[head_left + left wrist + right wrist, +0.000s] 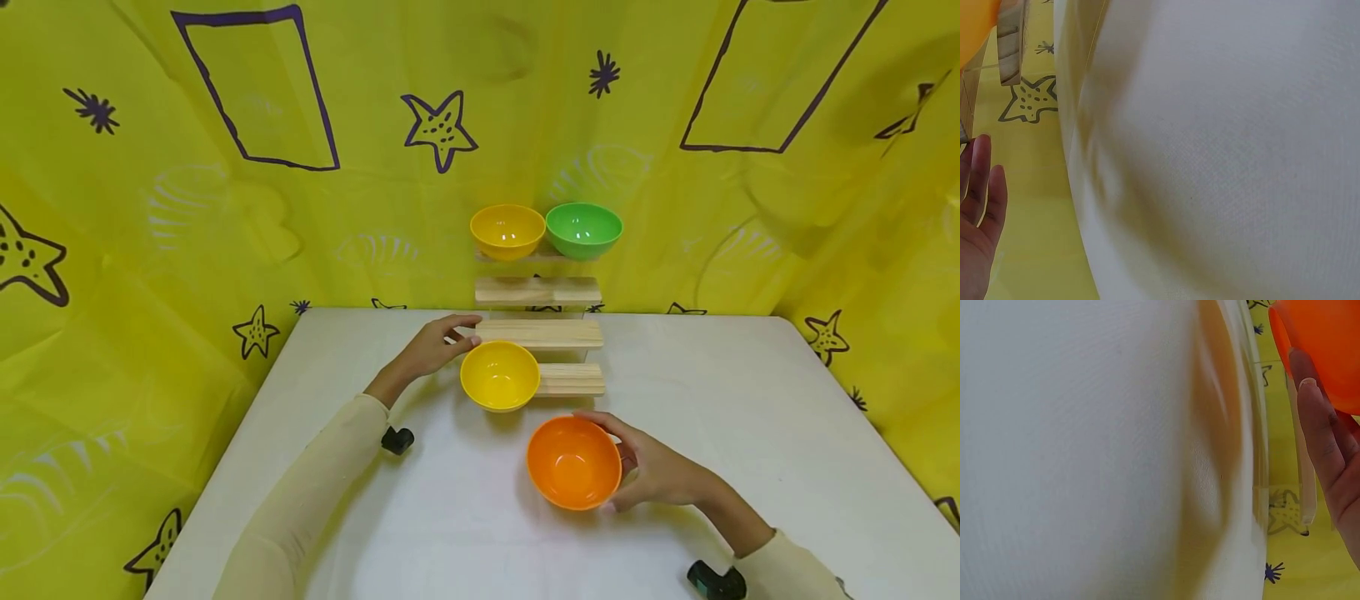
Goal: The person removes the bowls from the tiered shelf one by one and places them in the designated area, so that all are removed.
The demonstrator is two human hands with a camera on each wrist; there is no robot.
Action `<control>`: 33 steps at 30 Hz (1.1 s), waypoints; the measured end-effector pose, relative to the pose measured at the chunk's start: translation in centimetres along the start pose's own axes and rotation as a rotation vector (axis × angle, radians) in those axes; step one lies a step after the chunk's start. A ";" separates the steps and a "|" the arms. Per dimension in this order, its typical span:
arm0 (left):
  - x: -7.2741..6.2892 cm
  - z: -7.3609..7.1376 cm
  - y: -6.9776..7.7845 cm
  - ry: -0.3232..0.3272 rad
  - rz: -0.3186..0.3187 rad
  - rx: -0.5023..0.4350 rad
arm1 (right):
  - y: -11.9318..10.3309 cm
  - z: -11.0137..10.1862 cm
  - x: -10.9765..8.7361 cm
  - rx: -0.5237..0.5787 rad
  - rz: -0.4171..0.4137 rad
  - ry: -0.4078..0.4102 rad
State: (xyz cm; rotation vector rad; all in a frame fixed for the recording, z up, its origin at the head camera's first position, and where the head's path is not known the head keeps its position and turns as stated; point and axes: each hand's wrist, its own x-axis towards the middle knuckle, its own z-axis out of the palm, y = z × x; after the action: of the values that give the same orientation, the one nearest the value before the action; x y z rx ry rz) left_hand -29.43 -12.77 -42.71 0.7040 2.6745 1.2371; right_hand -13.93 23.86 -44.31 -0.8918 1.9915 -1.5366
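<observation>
My right hand (660, 468) grips an orange bowl (573, 463) by its right side, over the white table in front of a stepped wooden rack (538, 333). In the right wrist view the fingers lie along the wall of the orange bowl (1329, 350). My left hand (435, 344) is at the rack's left end, its fingertips right at the edge of a slat. The left wrist view shows the fingers (980, 169) mostly straight beside the wood. A yellow bowl (500, 377) sits on the lowest slat's left part, close to the left thumb.
On the top slat stand a yellow-orange bowl (507, 232) and a green bowl (584, 231), side by side. Two bare slats lie between them and the lowest one. Behind the white table (450, 533) hangs a yellow patterned cloth (360, 208), which also covers both sides.
</observation>
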 end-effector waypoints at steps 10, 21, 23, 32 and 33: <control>-0.1 0.0 -0.1 0.002 0.010 -0.012 | -0.1 1.4 0.6 0.025 0.040 -0.034; -0.1 0.1 -0.1 -0.008 0.015 -0.018 | -0.1 3.1 1.6 0.011 0.037 -0.020; -0.1 0.1 -0.1 -0.009 0.013 -0.023 | -0.1 3.4 1.9 -0.004 0.036 -0.009; -0.2 -0.1 0.2 0.000 0.022 -0.031 | -0.5 4.7 3.1 -0.001 0.087 0.003; -0.2 -0.1 0.2 0.000 0.023 -0.028 | -0.5 4.8 3.2 -0.005 0.088 0.004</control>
State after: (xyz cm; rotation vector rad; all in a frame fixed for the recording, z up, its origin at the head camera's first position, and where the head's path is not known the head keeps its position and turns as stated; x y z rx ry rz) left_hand -29.22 -12.82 -42.48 0.7331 2.6514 1.2777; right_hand -12.62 18.25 -45.02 -0.7932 2.0106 -1.4868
